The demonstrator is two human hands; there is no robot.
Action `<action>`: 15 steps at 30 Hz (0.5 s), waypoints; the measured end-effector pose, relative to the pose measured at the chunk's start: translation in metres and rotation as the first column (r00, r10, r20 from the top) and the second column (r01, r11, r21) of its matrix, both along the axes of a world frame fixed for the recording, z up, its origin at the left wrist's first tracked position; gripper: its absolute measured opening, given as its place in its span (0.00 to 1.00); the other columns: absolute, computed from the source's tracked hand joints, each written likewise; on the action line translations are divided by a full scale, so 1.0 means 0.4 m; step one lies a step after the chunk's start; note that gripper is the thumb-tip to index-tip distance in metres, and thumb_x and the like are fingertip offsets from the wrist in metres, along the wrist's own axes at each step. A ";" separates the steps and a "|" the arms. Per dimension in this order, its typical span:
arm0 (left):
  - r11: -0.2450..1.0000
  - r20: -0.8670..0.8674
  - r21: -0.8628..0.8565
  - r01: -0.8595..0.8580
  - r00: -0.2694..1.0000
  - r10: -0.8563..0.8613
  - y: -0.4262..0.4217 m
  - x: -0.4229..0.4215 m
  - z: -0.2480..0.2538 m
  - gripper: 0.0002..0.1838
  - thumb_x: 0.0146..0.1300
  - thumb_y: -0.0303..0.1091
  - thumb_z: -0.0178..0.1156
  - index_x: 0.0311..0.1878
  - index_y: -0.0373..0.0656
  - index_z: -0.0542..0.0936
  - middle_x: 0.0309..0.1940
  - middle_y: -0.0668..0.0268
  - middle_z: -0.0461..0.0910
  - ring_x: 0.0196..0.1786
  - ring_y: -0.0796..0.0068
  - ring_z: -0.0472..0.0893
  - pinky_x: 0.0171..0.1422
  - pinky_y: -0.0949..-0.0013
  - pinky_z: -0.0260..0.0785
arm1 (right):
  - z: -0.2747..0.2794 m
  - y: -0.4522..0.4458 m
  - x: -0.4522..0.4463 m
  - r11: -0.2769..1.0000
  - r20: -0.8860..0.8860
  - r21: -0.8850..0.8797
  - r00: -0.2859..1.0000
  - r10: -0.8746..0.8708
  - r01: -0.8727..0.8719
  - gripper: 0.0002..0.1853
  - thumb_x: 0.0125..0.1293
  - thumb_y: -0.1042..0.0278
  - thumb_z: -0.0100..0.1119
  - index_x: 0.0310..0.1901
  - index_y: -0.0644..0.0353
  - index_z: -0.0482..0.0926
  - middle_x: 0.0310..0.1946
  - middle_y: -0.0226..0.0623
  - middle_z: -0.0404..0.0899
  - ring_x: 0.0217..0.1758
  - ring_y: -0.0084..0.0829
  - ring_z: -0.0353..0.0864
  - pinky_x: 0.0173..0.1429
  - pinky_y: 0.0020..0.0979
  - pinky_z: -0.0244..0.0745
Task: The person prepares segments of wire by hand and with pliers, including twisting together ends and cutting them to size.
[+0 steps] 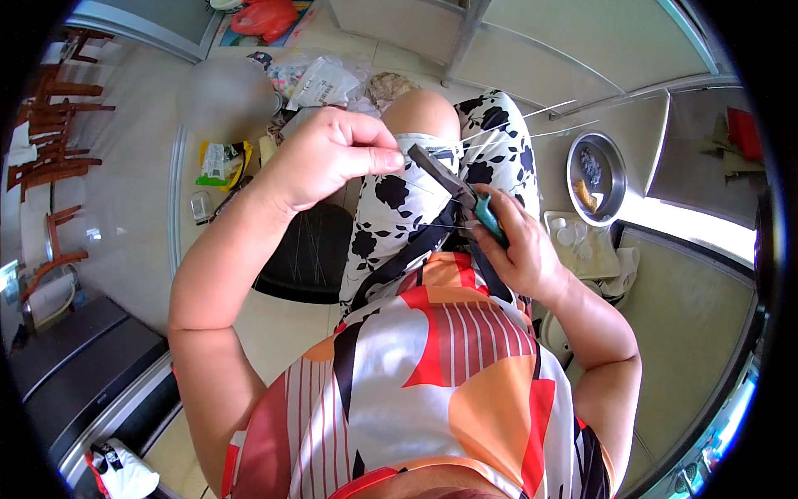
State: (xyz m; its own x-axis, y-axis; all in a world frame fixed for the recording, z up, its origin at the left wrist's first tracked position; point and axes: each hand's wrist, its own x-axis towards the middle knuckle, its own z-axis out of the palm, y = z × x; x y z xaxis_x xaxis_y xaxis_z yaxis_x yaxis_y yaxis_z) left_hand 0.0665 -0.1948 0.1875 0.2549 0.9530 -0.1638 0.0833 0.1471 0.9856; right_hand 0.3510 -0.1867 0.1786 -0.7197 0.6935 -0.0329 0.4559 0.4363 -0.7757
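My right hand is wrapped around a pair of pliers with teal handles. The plier jaws point up and left, above my lap. Close to the jaw tips, the thumb and forefinger of my left hand are pinched together; whatever lies between them is too small to make out. Long thin wires stick out to the right across my patterned trousers. Another thin wire runs by my right fingers. More fine wires lie on a black stool seat at my left.
A metal bowl with a foil-like lump stands at the right, beside a pale tray of small cups. Plastic bags and a yellow packet lie on the floor ahead. Wooden chairs stand far left.
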 end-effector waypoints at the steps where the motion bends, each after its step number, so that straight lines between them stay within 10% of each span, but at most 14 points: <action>1: 0.914 0.295 -0.393 0.102 0.955 0.021 0.001 -0.015 0.027 0.02 0.62 0.25 0.63 0.35 0.38 0.83 0.29 0.67 0.81 0.23 0.87 0.67 0.24 0.80 0.54 | 0.004 0.007 0.006 0.997 0.007 0.076 1.000 0.020 -0.020 0.24 0.62 0.74 0.58 0.60 0.65 0.67 0.43 0.52 0.75 0.44 0.53 0.78 0.48 0.42 0.75; 5: 0.869 0.606 -0.419 0.263 0.794 0.051 -0.026 -0.005 -0.046 0.09 0.64 0.26 0.61 0.47 0.37 0.81 0.31 0.67 0.80 0.22 0.87 0.64 0.24 0.81 0.53 | -0.003 0.026 0.030 0.992 0.011 0.113 0.998 0.061 -0.061 0.25 0.61 0.74 0.59 0.60 0.64 0.68 0.42 0.51 0.76 0.43 0.53 0.79 0.45 0.43 0.76; 7: 0.998 0.137 0.057 0.037 0.990 -0.044 -0.024 0.016 -0.044 0.10 0.63 0.26 0.63 0.47 0.37 0.80 0.30 0.70 0.77 0.22 0.86 0.64 0.25 0.81 0.54 | -0.007 0.020 0.038 0.999 0.014 -0.033 0.999 0.029 -0.029 0.22 0.64 0.72 0.59 0.59 0.66 0.68 0.41 0.50 0.78 0.42 0.52 0.80 0.45 0.42 0.76; 10: 0.805 -0.392 0.590 0.064 0.894 0.216 -0.029 0.053 0.021 0.21 0.49 0.25 0.73 0.49 0.38 0.80 0.28 0.70 0.73 0.23 0.81 0.69 0.26 0.75 0.61 | 0.016 0.019 0.038 0.961 0.073 -0.277 0.997 0.007 0.013 0.21 0.67 0.70 0.57 0.58 0.67 0.68 0.41 0.51 0.79 0.43 0.51 0.81 0.45 0.40 0.76; 15: 0.402 -0.467 0.873 0.275 0.705 0.533 -0.011 0.050 -0.001 0.19 0.44 0.27 0.74 0.42 0.39 0.82 0.27 0.61 0.77 0.23 0.65 0.73 0.26 0.66 0.66 | 0.029 0.020 0.028 0.931 0.011 -0.364 1.000 0.015 -0.010 0.20 0.68 0.70 0.57 0.58 0.68 0.68 0.39 0.51 0.80 0.43 0.50 0.82 0.46 0.39 0.75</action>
State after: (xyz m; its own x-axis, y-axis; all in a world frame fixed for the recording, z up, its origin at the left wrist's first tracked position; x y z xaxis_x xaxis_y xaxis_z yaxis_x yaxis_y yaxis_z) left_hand 0.0867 -0.1994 0.1871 0.3350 0.6407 0.6908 0.7430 -0.6305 0.2244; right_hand 0.3623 -0.1787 0.1900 -0.7258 0.6233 -0.2910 0.4638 0.1310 -0.8762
